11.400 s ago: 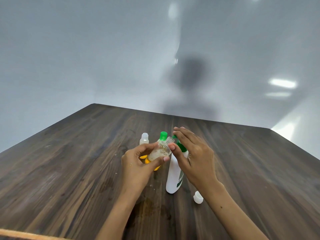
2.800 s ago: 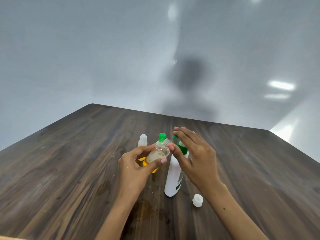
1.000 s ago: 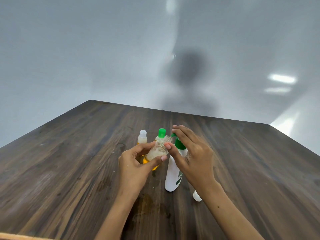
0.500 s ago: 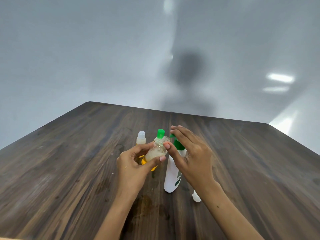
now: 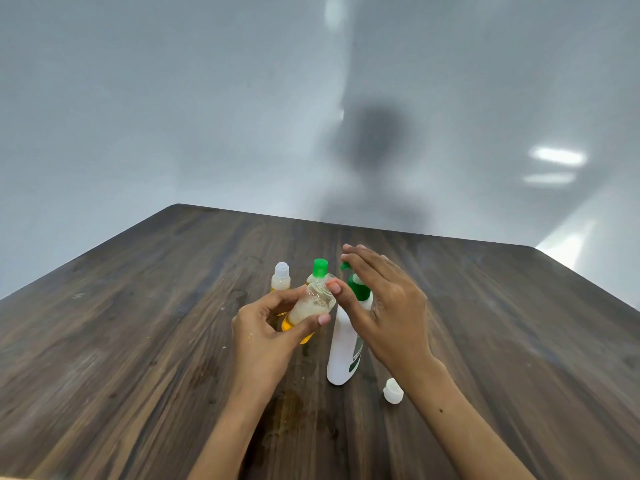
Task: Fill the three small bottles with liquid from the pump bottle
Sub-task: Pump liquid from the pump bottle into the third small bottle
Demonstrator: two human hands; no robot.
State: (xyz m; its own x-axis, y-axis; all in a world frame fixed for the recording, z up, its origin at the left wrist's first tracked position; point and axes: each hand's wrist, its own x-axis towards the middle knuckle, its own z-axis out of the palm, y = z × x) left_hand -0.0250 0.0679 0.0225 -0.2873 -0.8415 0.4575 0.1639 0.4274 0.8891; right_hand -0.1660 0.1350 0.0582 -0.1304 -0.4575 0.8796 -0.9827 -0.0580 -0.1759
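Head view: a small clear bottle (image 5: 311, 303), tilted and partly filled with yellowish liquid, is gripped between the thumb and curled fingers of the left hand (image 5: 266, 327) and held with its mouth at the green nozzle of the white pump bottle (image 5: 346, 341), which stands upright on the dark wooden table (image 5: 138, 341). The pump head is pressed from above by the straight fingers of the right hand (image 5: 384, 306), nothing being clasped. Two capped small bottles (image 5: 281, 277) (image 5: 319, 270) are seen behind, and a loose white cap (image 5: 393, 391) beside the right wrist. Liquid could be spilled if the mouth is let slip off the nozzle, or the pump bottle tipped by an off-centre press.
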